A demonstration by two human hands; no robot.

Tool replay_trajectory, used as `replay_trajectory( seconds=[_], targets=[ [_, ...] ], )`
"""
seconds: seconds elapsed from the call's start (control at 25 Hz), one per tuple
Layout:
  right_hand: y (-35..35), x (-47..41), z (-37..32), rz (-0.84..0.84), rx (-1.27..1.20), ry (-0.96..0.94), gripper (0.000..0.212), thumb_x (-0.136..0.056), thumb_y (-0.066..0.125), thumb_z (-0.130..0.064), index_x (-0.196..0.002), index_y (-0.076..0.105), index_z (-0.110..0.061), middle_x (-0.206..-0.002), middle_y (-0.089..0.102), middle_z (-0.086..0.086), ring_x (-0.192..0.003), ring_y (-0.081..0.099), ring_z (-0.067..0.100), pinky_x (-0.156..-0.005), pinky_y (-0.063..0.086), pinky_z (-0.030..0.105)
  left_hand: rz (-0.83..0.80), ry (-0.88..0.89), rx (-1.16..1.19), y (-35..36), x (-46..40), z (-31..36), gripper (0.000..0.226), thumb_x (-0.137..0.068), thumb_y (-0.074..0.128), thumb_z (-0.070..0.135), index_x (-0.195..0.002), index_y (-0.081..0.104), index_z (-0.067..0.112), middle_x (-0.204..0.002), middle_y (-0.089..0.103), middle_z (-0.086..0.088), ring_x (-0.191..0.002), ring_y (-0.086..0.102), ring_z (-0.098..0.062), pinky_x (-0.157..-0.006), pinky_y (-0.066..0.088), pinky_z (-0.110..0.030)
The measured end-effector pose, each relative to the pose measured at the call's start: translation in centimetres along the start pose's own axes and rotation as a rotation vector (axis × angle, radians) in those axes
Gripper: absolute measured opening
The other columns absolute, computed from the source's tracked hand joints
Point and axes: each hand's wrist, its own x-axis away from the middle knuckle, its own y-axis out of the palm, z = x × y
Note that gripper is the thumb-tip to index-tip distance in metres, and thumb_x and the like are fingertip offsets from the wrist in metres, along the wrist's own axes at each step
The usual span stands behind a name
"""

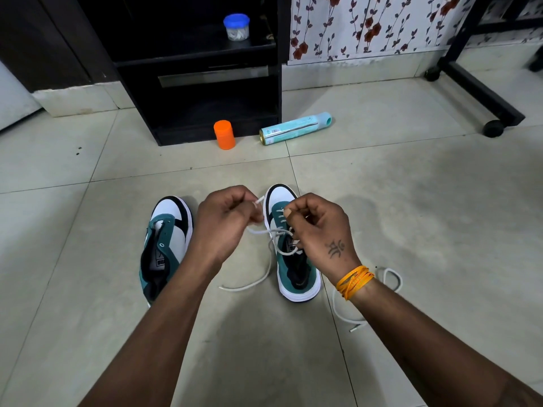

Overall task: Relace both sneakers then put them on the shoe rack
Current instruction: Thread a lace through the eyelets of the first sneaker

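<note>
From the head camera, the tiled floor [411,201] lies wide and bare to the right of the 2 sneakers, as far as a black wheeled frame [482,92]; ahead, a black shoe rack [205,83] stands against the wall, its lower shelf open, a blue-lidded jar [236,27] on an upper shelf; an orange container [224,134] stands upright at the rack's front edge and a teal spray can [295,128] lies on its side just beside it; the unlaced sneaker [166,245] sits on the left, the partly laced sneaker [289,245] on the right, toes toward the rack, a strip of floor between them; the left hand [223,224] is curled, pinching the tip of the white lace [258,284] above the right shoe's toe; the right hand [320,227], with an orange thread band [354,282] at the wrist, hovers over the eyelets, fingers curled round the lace; a second lace [338,306] lies loose on the floor to the right.
</note>
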Motion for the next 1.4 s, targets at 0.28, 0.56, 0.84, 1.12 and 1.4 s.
replay_trajectory(
  seconds=[0.28,0.56,0.84,1.12,1.4],
  targets=[
    [-1.8,-0.5,3.9,0.144,0.31,0.11,0.01,-0.085,0.069,-0.02,-0.08,0.074,-0.026,-0.076,0.072,-0.012,-0.071,0.066,0.004,-0.075,0.055,0.029,0.184,0.161,-0.927,0.9,-0.1,-2.5,0.014,-0.09,0.057,0.029,-0.087,0.068,0.021,-0.073,0.069,-0.003,-0.073,0.065,-0.034,-0.058,0.045,-0.034],
    [-0.8,0.4,6.6,-0.015,0.578,-0.025,0.021,-0.079,0.074,-0.04,-0.096,0.067,-0.03,-0.092,0.067,-0.009,-0.08,0.065,0.016,-0.072,0.054,0.035,0.119,0.278,-0.541,6.5,0.7,-3.7,0.01,-0.086,0.069,0.03,-0.093,0.077,0.028,-0.088,0.064,0.004,-0.079,0.066,-0.023,-0.065,0.054,-0.037],
    [-0.5,1.2,6.8,0.017,0.65,-0.174,0.007,-0.092,0.065,-0.025,-0.097,0.065,-0.02,-0.094,0.062,-0.001,-0.079,0.062,0.023,-0.067,0.051,0.041,0.188,0.505,-0.742,8.1,1.4,-7.2,0.012,-0.084,0.069,0.022,-0.077,0.065,0.014,-0.09,0.049,-0.001,-0.086,0.047,-0.022,-0.059,0.036,-0.032],
    [-0.4,1.3,7.7,0.054,0.568,-0.173,0.004,-0.094,0.065,-0.023,-0.096,0.067,-0.02,-0.092,0.063,-0.003,-0.081,0.062,0.019,-0.071,0.051,0.038,0.084,0.557,-0.678,7.7,0.2,-9.1,0.006,-0.085,0.07,0.02,-0.085,0.073,0.015,-0.104,0.055,-0.004,-0.093,0.051,-0.026,-0.077,0.048,-0.045],
    [-0.1,1.2,7.9,0.063,0.535,-0.186,0.005,-0.094,0.066,-0.023,-0.096,0.069,-0.02,-0.091,0.063,-0.004,-0.077,0.062,0.017,-0.07,0.052,0.038,0.256,0.298,-0.483,9.0,0.7,-8.6,0.01,-0.081,0.069,0.026,-0.085,0.076,0.021,-0.097,0.055,0.001,-0.093,0.051,-0.022,-0.078,0.052,-0.046]
  ],
)
